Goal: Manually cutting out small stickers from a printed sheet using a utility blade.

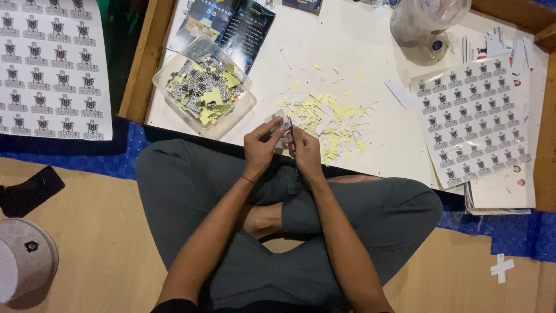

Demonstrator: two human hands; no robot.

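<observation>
I sit cross-legged at a low white table (pixel 359 52). My left hand (pixel 260 145) pinches a small printed sticker piece (pixel 282 123) at the table's near edge. My right hand (pixel 306 152) holds a thin dark blade-like tool (pixel 291 132) upright against that piece. Just beyond my hands lies a heap of yellow and white paper scraps (pixel 330 119). A clear plastic tray (pixel 202 87) at the left holds several cut stickers and yellow scraps.
A sheet of printed stickers (pixel 472 119) lies on the table's right over other papers. Another large sticker sheet (pixel 52 66) is on the floor at left. A dark brochure (pixel 231 26) and a clear bag (pixel 425 23) sit at the back. A cap (pixel 26 261) lies lower left.
</observation>
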